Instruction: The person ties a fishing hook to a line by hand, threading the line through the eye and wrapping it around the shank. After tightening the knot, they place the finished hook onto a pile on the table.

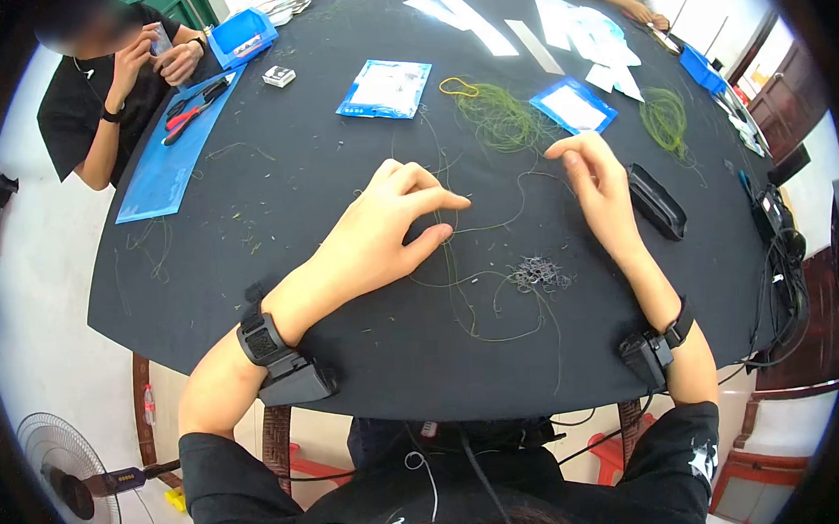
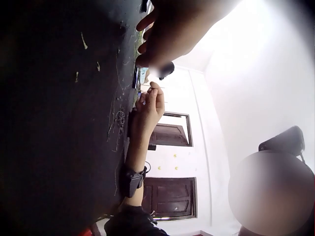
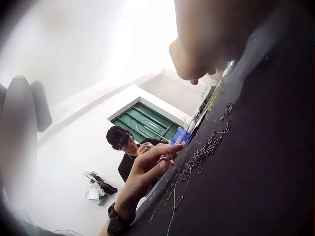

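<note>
My left hand (image 1: pixel 385 217) is held over the middle of the black table, index finger stretched out and thumb apart from it. A thin loose fishing line (image 1: pixel 488 228) passes by its thumb tip and curves across to my right hand (image 1: pixel 602 193). That hand is raised, fingers bent, with thumb and fingertips close together at the line's end; in the left wrist view the right fingers (image 2: pixel 153 93) pinch at the tips. Between the hands and nearer me lies a pile of small dark fish hooks (image 1: pixel 539 274), seen closer as a tangled heap (image 3: pixel 204 150) in the right wrist view.
Green line coils (image 1: pixel 502 118) lie beyond my hands, beside blue-and-white packets (image 1: pixel 386 88). A black case (image 1: pixel 657 202) sits right of my right hand. Pliers (image 1: pixel 188 117) rest on a blue mat (image 1: pixel 159 184) before a seated person; another person sits at the far right.
</note>
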Tool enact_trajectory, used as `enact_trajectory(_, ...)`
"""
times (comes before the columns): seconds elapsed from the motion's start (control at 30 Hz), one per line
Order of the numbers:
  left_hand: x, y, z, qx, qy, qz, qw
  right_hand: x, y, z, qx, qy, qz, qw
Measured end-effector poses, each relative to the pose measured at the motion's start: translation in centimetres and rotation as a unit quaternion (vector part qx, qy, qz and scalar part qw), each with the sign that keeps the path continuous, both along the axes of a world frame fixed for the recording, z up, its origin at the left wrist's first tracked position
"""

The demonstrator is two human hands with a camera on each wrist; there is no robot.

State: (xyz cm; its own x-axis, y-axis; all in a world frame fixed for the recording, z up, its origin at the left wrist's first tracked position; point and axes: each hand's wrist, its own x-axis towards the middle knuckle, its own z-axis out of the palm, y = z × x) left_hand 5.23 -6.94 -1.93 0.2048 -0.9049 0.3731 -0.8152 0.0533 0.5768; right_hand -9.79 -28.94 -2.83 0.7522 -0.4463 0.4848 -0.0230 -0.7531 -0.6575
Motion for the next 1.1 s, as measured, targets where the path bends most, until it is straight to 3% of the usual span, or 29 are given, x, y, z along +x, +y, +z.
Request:
enact_trajectory(0.2, 0.0, 0.1, -0.2, 0.020, -0.023, -0.069, 0.997, -0.3, -0.7, -0.3, -0.037, 0.038, -0.035, 0.998)
enact_trajectory(0.3, 0.3, 0.1, -0.1, 0.017, -0.052, -0.068, 0.996, -0.4, -1.2, -0.6, -0.056, 0.048, -0.068, 0.995)
enact_trajectory(0.53, 0.0, 0.0, 0.4, 0.035, -0.052, -0.031, 0.998, -0.3, -0.7, -0.3, -0.038, 0.039, -0.025, 0.998)
enact_trajectory(0.6, -0.1, -0.4, -0.6, -0.070, -0.061, -0.070, 0.993, -0.2, -0.7, -0.3, -0.038, 0.039, -0.024, 0.998)
enact_trajectory(0.73, 0.1, -0.3, -0.1, -0.087, -0.065, -0.103, 0.989, -0.2, -0.9, -0.6, -0.042, 0.022, -0.022, 0.999)
enact_trajectory(0.8, 0.1, 0.4, 0.7, 0.024, -0.036, 0.011, 0.999, -0.2, -0.9, -0.7, -0.034, 0.029, -0.040, 0.998)
enact_trajectory(0.97, 0.3, 0.4, 0.4, 0.018, -0.074, 0.061, 0.995, -0.5, -1.8, -1.3, -0.111, 0.067, -0.058, 0.990)
enact_trajectory(1.1, 0.2, 0.2, 0.2, 0.009, -0.021, 0.037, 0.999, -0.5, -1.5, -1.0, -0.091, 0.077, -0.082, 0.989)
